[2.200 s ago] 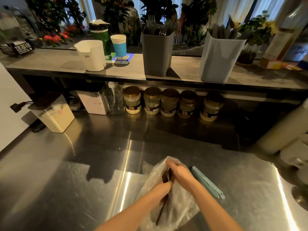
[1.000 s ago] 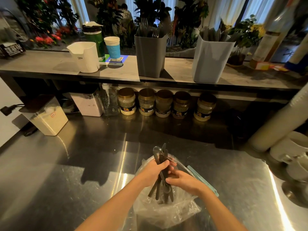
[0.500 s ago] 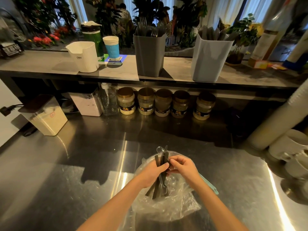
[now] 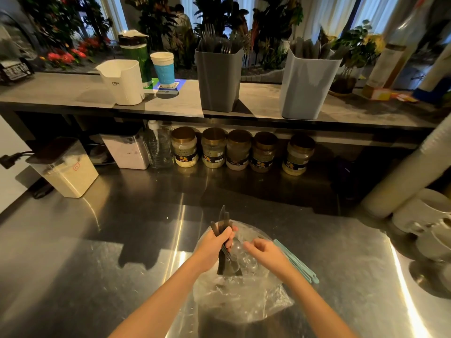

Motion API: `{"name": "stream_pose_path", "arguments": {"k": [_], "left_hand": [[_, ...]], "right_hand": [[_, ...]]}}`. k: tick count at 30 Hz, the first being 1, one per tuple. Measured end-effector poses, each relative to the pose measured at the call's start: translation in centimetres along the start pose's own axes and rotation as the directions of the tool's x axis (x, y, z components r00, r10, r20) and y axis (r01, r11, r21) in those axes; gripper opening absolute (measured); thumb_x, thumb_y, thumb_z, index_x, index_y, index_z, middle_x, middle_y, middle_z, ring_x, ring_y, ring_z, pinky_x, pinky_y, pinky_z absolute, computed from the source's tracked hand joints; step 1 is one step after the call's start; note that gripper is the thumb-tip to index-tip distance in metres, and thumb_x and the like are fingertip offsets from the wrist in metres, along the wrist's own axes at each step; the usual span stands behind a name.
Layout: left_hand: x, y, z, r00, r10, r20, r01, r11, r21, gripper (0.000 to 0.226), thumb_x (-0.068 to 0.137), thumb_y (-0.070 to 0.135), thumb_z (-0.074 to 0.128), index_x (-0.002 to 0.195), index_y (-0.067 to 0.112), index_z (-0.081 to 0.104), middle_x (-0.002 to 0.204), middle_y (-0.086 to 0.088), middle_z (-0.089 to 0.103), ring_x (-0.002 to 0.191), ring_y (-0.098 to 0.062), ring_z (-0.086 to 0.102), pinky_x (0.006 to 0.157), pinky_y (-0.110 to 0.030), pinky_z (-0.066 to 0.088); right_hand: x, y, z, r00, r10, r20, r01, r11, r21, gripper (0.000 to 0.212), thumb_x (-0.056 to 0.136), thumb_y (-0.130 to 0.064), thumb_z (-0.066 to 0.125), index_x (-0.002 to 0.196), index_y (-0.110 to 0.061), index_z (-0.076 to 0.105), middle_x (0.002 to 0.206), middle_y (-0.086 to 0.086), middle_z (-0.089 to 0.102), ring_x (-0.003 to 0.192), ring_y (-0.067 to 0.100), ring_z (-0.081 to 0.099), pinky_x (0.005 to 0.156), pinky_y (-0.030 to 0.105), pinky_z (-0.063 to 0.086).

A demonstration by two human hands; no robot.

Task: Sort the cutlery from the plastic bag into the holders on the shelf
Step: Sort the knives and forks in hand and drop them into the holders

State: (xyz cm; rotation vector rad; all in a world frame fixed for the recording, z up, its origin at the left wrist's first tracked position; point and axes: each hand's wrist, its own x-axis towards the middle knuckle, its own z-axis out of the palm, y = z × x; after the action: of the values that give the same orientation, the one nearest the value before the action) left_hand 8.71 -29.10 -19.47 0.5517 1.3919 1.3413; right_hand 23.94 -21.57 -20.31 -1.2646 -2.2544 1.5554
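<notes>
Dark cutlery bundle (image 4: 224, 220) upright in left hand (image 4: 213, 247), fist wrapped round it; about three ends show above fist, full count unclear. Bundle over mouth of one clear plastic bag (image 4: 244, 298), which lies under both hands on steel tabletop (image 4: 97, 264). Right hand (image 4: 266, 254) just beside left, fingers loosely curled, empty. Teal strips (image 4: 301, 267) right of right hand. Far ahead of hands, shelf (image 4: 170, 103) carries two holders: dark grey holder (image 4: 218, 81) with forks, light grey holder (image 4: 307, 86) to its right. Five jars (image 4: 238, 150) in row beneath shelf.
</notes>
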Motion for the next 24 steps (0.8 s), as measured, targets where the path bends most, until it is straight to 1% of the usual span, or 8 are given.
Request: {"name": "stream_pose_path", "arguments": {"k": [2, 4, 6, 8, 12, 15, 19, 24], "left_hand": [[0.1, 0.4, 0.4, 1.000, -0.028, -0.014, 0.027, 0.996, -0.090, 0.022, 0.101, 0.015, 0.041, 0.095, 0.004, 0.060, 0.065, -0.002, 0.047, 0.052, -0.010, 0.043, 0.054, -0.022, 0.041], [0.1, 1.0, 1.0, 0.999, -0.019, -0.026, 0.015, 0.990, -0.143, 0.024, 0.101, 0.018, 0.041, 0.093, 0.004, 0.059, 0.064, -0.002, 0.048, 0.050, -0.010, 0.043, 0.051, -0.022, 0.041], [0.0, 1.7, 1.6, 0.998, 0.013, -0.057, -0.023, 0.985, -0.170, 0.024, 0.100, 0.020, 0.042, 0.091, 0.005, 0.059, 0.063, -0.002, 0.049, 0.050, -0.011, 0.044, 0.051, -0.021, 0.042], [-0.1, 2.4, 2.3, 0.994, 0.017, -0.106, -0.040, 0.975, -0.220, 0.026, 0.100, 0.022, 0.044, 0.087, 0.006, 0.059, 0.062, -0.003, 0.051, 0.050, -0.011, 0.045, 0.050, -0.021, 0.043], [-0.3, 3.2, 3.2, 0.978, 0.031, -0.207, -0.082, 0.967, -0.242, 0.033, 0.098, 0.030, 0.046, 0.081, 0.007, 0.063, 0.062, -0.003, 0.055, 0.051, -0.012, 0.048, 0.054, -0.024, 0.045], [-0.8, 3.7, 3.9, 0.980, -0.023, -0.197, -0.043, 0.945, -0.324, 0.034, 0.097, 0.035, 0.047, 0.084, 0.008, 0.063, 0.059, -0.001, 0.052, 0.049, -0.011, 0.046, 0.051, -0.023, 0.043], [-0.9, 4.7, 4.3, 0.984, -0.082, -0.159, 0.000, 0.888, -0.460, 0.033, 0.096, 0.037, 0.047, 0.087, 0.009, 0.063, 0.055, 0.003, 0.047, 0.043, -0.005, 0.041, 0.047, -0.019, 0.038], [-1.0, 5.6, 4.5, 0.982, -0.103, -0.161, -0.019, 0.786, -0.619, 0.042, 0.091, 0.048, 0.046, 0.091, 0.008, 0.058, 0.049, 0.005, 0.039, 0.038, -0.005, 0.037, 0.038, -0.018, 0.036]], "right_hand": [[-0.3, -0.6, 0.2, 0.996, 0.015, 0.091, -0.008, 0.998, -0.070, 0.036, 0.093, -0.047, 0.050, 0.070, -0.019, 0.048, 0.063, -0.007, 0.040, 0.058, 0.007, 0.039, 0.055, 0.015, 0.032], [-0.6, -1.4, 0.4, 0.985, -0.001, 0.171, 0.017, 0.996, -0.092, 0.025, 0.095, -0.035, 0.049, 0.076, -0.020, 0.044, 0.068, -0.007, 0.040, 0.062, 0.007, 0.039, 0.060, 0.017, 0.034], [-0.8, -2.0, 0.6, 0.975, -0.040, 0.219, 0.046, 0.999, -0.023, 0.021, 0.088, -0.023, 0.054, 0.075, -0.020, 0.039, 0.072, -0.006, 0.040, 0.066, 0.008, 0.040, 0.066, 0.022, 0.037], [-1.3, -2.6, 0.6, 0.981, -0.104, 0.165, 0.085, 0.989, 0.121, 0.028, 0.084, -0.023, 0.064, 0.070, -0.020, 0.040, 0.066, -0.008, 0.044, 0.063, 0.007, 0.043, 0.066, 0.023, 0.042], [-1.8, -3.9, 0.2, 0.987, -0.150, -0.062, 0.162, 0.938, 0.307, 0.041, 0.090, -0.037, 0.059, 0.067, -0.004, 0.056, 0.062, 0.009, 0.050, 0.059, 0.019, 0.049, 0.061, 0.025, 0.044], [-1.5, -4.8, 0.1, 0.988, -0.133, -0.074, 0.144, 0.975, 0.169, 0.030, 0.083, -0.033, 0.069, 0.070, -0.011, 0.052, 0.067, 0.001, 0.055, 0.065, 0.016, 0.055, 0.064, 0.025, 0.049], [-1.4, -5.4, 0.0, 0.990, -0.117, -0.073, 0.114, 0.992, -0.053, 0.031, 0.081, -0.036, 0.071, 0.074, -0.021, 0.044, 0.071, -0.008, 0.053, 0.064, 0.006, 0.049, 0.059, 0.019, 0.042], [-1.9, -6.3, -0.7, 0.985, -0.162, -0.057, 0.158, 0.986, -0.058, 0.020, 0.090, -0.035, 0.059, 0.081, -0.022, 0.048, 0.085, 0.001, 0.062, 0.080, 0.016, 0.061, 0.072, 0.028, 0.050]]}}
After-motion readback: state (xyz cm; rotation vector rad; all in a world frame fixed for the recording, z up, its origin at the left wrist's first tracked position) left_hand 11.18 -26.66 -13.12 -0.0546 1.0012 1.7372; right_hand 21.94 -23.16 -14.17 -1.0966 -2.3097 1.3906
